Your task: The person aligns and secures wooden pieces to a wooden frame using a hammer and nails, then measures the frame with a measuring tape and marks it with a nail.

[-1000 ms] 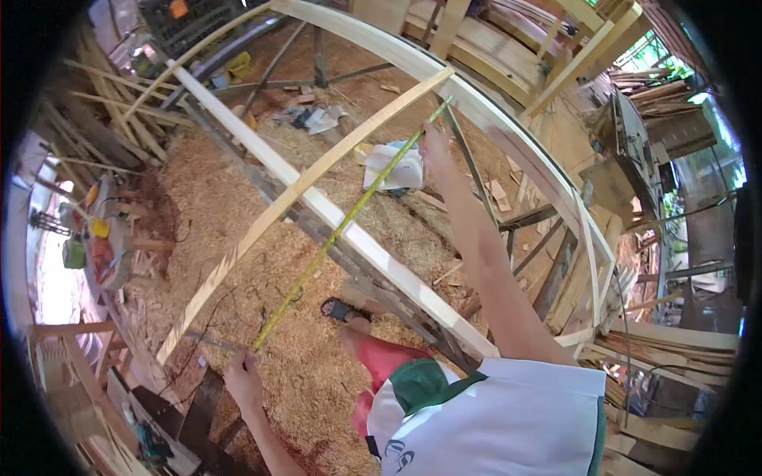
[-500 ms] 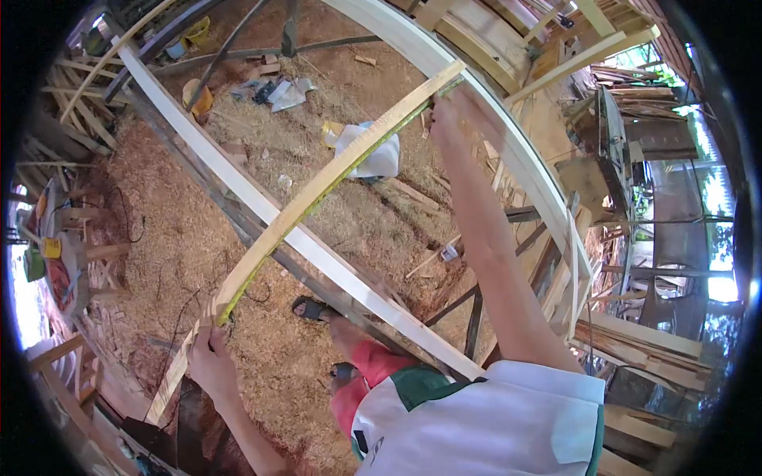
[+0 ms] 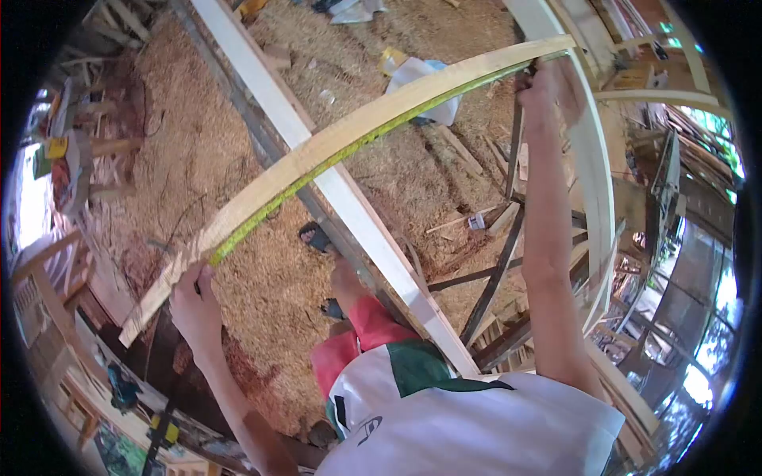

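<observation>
A long pale wooden strip (image 3: pixel 357 119) lies aslant across a white-faced beam (image 3: pixel 361 210). Along its near edge runs a yellow-green tape measure (image 3: pixel 349 151), its blade stretched between my two hands. At the strip's lower left end my left hand (image 3: pixel 197 313) is closed against the edge, with a small dark thing between the fingers that I cannot make out. My right hand (image 3: pixel 542 87) is closed at the far right end, by the tape and the underside of the strip. A dark piece shows at its fingertips, partly hidden.
A curved pale wooden frame (image 3: pixel 591 166) rises on the right, with dark metal struts (image 3: pixel 500 270) beneath. Wood shavings (image 3: pixel 254 317) cover the ground. A white bag (image 3: pixel 429 87) and scrap wood lie there. A workbench (image 3: pixel 75 170) stands left.
The view has shifted, and the frame and beam sit differently in it. Both hands stay at the two ends of the strip, with the tape still stretched along its edge.
</observation>
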Motion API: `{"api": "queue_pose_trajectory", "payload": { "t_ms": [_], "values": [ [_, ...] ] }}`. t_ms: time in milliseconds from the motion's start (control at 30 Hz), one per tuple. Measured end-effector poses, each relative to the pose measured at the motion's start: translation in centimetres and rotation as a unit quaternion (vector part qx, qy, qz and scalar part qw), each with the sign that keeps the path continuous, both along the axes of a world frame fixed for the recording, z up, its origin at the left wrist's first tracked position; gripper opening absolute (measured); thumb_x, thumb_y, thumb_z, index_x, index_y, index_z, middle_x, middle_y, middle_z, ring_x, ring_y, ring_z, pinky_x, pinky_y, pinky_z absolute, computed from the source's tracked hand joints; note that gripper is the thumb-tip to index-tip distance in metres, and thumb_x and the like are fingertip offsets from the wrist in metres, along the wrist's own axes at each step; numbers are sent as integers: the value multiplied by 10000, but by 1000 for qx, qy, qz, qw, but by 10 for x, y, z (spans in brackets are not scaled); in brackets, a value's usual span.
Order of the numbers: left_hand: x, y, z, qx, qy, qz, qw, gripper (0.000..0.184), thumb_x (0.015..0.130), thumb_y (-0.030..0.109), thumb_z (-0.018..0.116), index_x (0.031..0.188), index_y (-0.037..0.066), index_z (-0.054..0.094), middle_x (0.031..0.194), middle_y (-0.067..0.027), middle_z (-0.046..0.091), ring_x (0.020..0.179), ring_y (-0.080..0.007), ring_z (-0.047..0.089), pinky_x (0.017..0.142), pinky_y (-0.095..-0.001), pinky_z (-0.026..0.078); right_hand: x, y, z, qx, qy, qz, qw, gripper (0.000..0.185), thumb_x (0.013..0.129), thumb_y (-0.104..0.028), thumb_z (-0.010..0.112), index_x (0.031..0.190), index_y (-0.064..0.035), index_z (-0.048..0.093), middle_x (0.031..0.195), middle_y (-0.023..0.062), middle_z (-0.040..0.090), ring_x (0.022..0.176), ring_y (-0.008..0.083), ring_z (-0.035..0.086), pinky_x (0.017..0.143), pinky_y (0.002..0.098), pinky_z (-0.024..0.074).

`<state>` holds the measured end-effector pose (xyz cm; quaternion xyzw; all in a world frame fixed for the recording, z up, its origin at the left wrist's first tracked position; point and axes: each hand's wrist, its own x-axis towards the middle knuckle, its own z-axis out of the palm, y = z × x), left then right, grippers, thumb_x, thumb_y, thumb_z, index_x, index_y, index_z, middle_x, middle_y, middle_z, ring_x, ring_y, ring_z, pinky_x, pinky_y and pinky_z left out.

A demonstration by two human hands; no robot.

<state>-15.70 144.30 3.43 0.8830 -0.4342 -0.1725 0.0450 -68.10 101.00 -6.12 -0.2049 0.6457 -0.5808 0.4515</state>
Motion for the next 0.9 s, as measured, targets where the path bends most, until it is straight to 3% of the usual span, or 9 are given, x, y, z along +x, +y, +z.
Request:
{"api": "queue_pose_trajectory", "payload": {
  "t_ms": [167,233,400,500,567,633,733,833,900],
  "values": [
    [-8,-5,-11,59,-44,20,997,277,957,296,599,1076,78,722,979,-161,715,967,-389,641,848,-460,489,4,6,7,-7,4,-1,1000,189,967,-305,612,871,-144,584,746,-27,499,542,115,373,483,298,320],
    [-12,-6,-11,37,-22,57,997,288,957,309,595,1098,92,720,1002,-164,713,989,-398,630,870,-466,479,2,5,9,-3,6,12,1000,175,984,-286,581,892,-136,580,751,-19,500,556,125,379,502,310,325],
    [-6,3,-30,19,-113,26,993,316,954,352,580,1086,100,719,986,-151,712,991,-385,626,861,-444,477,-48,-17,-19,-8,-20,78,997,159,1023,-228,496,947,-107,567,759,7,501,594,156,401,552,331,335],
    [-14,-2,-24,15,-50,80,995,305,950,359,592,1046,99,721,948,-159,706,943,-368,646,816,-433,479,-38,-10,-10,-5,9,47,999,153,1023,-208,494,945,-97,565,758,1,502,576,153,384,555,319,322],
    [-21,-6,-20,7,-87,63,994,305,950,364,596,1024,95,720,918,-157,705,906,-360,656,790,-429,481,-62,-20,-20,-41,-46,114,992,128,1013,-184,514,935,-94,562,762,0,514,568,146,379,548,317,311],
    [-26,-10,-16,-2,-126,45,991,307,950,369,600,1002,90,718,888,-154,703,870,-352,667,764,-425,482,-30,26,25,-61,-126,254,957,118,1005,-176,529,927,-92,558,755,0,517,561,141,372,542,318,302],
    [-29,-13,-14,-1,-100,75,992,306,951,365,608,1000,83,717,841,-140,705,818,-349,676,742,-429,487,-25,24,26,5,-136,233,963,124,1008,-169,523,919,-89,553,747,-3,518,553,137,362,541,315,295],
    [-22,-7,-20,-2,-94,68,993,314,955,365,606,994,75,721,811,-132,705,785,-350,676,731,-430,489,-7,40,27,-48,-88,160,982,141,1010,-172,520,897,-91,545,779,4,532,559,136,365,542,307,292],
    [-14,2,-29,-54,-86,61,993,328,956,365,607,1007,64,726,839,-136,715,815,-350,684,749,-427,495,-27,27,14,-53,-39,125,990,118,1007,-172,523,1013,-65,573,794,14,527,557,123,348,525,291,283]
  ]
}}
